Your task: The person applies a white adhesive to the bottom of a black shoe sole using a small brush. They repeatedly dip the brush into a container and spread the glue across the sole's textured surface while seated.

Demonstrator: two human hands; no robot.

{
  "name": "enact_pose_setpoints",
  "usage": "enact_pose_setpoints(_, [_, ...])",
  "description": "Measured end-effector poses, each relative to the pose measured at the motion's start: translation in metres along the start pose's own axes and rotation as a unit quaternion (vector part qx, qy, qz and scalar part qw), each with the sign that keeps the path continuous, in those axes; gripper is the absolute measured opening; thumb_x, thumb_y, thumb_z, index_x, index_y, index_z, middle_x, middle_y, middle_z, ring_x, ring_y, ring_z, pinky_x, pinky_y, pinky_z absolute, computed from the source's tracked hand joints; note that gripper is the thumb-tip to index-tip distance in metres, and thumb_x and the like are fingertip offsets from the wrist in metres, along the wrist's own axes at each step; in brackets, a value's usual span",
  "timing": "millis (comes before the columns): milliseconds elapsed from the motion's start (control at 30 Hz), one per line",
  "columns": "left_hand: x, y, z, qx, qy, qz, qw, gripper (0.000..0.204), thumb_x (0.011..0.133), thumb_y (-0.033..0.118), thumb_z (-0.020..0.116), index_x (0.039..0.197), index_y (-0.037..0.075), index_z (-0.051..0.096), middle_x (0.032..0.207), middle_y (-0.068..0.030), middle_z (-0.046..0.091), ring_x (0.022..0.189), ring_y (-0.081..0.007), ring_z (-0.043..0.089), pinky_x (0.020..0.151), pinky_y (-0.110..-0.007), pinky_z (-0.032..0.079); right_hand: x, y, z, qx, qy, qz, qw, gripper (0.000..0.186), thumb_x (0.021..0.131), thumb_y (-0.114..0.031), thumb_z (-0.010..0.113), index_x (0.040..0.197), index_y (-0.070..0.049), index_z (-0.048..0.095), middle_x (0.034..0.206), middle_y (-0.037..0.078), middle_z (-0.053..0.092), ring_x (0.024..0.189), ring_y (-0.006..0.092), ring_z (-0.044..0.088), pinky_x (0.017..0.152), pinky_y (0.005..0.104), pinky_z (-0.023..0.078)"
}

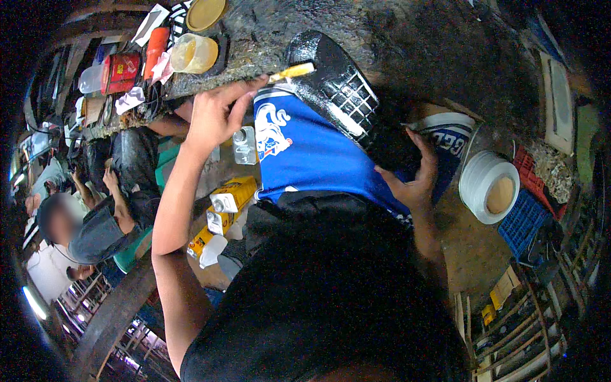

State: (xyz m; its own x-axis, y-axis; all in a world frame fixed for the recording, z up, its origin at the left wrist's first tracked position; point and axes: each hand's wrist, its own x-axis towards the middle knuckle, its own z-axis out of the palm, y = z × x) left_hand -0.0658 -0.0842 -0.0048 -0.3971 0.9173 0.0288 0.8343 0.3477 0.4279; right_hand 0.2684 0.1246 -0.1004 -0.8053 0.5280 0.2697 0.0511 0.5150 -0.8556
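Far left: a seated person (95,226) in a grey top occupies the floor area, with other figures behind in a dim, crowded room. Along the lower left runs a curved dark beam (111,321).

Upper left: the work surface (407,38) is a dark, rough, stained slab. Its left end carries a red tin (121,72), an orange tube (156,43), a translucent plastic cup (193,53) holding yellowish liquid, and a round yellow lid (205,13).

Below the slab edge, yellow cartons (230,198) with white caps lie stacked near a small clear bottle (244,145).

Centre: the left hand (216,114) is raised, fingers narrowed in a pinch grip on the handle of a small brush (293,71) with a yellow-tan head. The brush head touches the black shoe sole (334,83), which lies tilted, tread pattern up, over a blue cloth (312,156) with white print on the person's lap.

Right of centre: the right hand (410,178) has fingers spread moderately and curled against the dark lower end of the sole; whether it fully grips cannot be determined.

Right: a white roll of tape (489,186) sits just beside a blue-and-white printed wrapper (452,137). Further right are a blue plastic crate (523,223) and a red crate (528,169), above wooden slats (522,337).
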Motion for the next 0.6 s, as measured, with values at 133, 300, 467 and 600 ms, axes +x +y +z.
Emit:
enact_pose_setpoints(133, [-0.019,0.01,0.007,-0.027,0.003,-0.008,1.0,0.026,0.091,0.009,0.064,0.115,0.012,0.074,0.096,-0.0132,0.074,0.079,-0.031,0.072,0.071,-0.039,0.058,-0.002,0.003,0.003,0.026,0.005,-0.012,1.0,0.095,0.07,-0.008,0.092,0.145,0.001,0.034,0.144,0.025,0.05,0.133,0.0349,0.051,0.115,0.0458,0.037])
enact_pose_setpoints(300, [-0.042,0.039,0.021,-0.074,-0.035,-0.041,0.996,0.028,0.091,0.008,0.064,0.116,0.012,0.075,0.089,-0.0129,0.074,0.076,-0.0297,0.072,0.067,-0.038,0.058,-0.002,0.004,0.003,0.004,0.005,-0.007,1.0,0.094,0.07,-0.008,0.092,0.144,0.001,0.035,0.143,0.025,0.051,0.132,0.0343,0.052,0.115,0.0452,0.037])
enact_pose_setpoints(467, [-0.034,0.045,0.011,-0.208,0.012,-0.019,0.978,0.024,0.096,0.012,0.063,0.116,0.008,0.075,0.1,-0.0148,0.076,0.084,-0.0205,0.075,0.076,-0.034,0.057,0.0,0.0,0.001,-0.049,-0.012,0.012,0.999,0.092,0.068,-0.01,0.093,0.142,0.001,0.04,0.141,0.023,0.055,0.13,0.033,0.054,0.113,0.0441,0.039])
enact_pose_setpoints(600, [0.014,0.021,0.007,-0.066,0.108,-0.065,0.99,0.025,0.098,0.014,0.061,0.12,0.012,0.073,0.095,-0.0159,0.074,0.074,-0.0227,0.073,0.068,-0.034,0.055,0.004,0.001,0.004,-0.058,0.01,0.002,0.998,0.086,0.067,-0.019,0.094,0.138,-0.001,0.05,0.137,0.02,0.059,0.127,0.0344,0.057,0.111,0.0448,0.042])
